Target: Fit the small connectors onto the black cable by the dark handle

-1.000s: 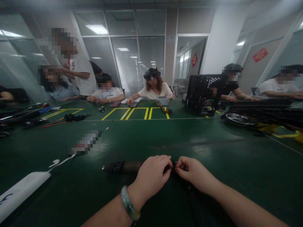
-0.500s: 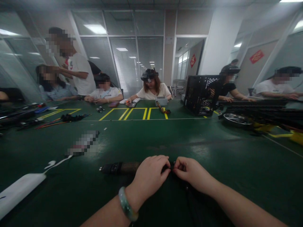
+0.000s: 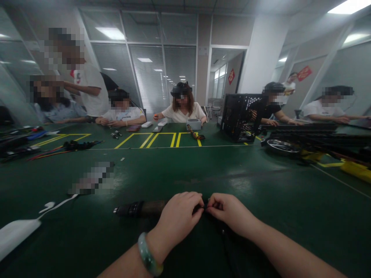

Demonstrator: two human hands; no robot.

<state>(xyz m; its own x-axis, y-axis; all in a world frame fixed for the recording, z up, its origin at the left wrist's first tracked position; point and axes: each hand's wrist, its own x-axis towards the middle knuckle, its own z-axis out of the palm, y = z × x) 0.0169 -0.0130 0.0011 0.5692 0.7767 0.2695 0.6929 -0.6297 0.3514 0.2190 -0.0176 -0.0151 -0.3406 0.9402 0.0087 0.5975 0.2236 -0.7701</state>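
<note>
The left hand (image 3: 180, 212), over the tool (image 3: 152, 209), and right hand (image 3: 233, 211) are curled inward (whether gripping, I cannot tell), bench (image 3: 162, 170) stretching ahead to the case (image 3: 232, 116) near its far edge.

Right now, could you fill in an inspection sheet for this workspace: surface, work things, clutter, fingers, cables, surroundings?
Surface: dark green table, yellow tape markings.
Job's things: dark cylindrical object, partly hidden behind the left hand.
Clutter: white slab, black perforated case.
Fingers: left fingers and right fingers bent, tips close together; anything pinched is too dark to tell.
Cables: white cord at the slab; wire bundle farther off.
Surroundings: people across the table; glass partitions behind.
</note>
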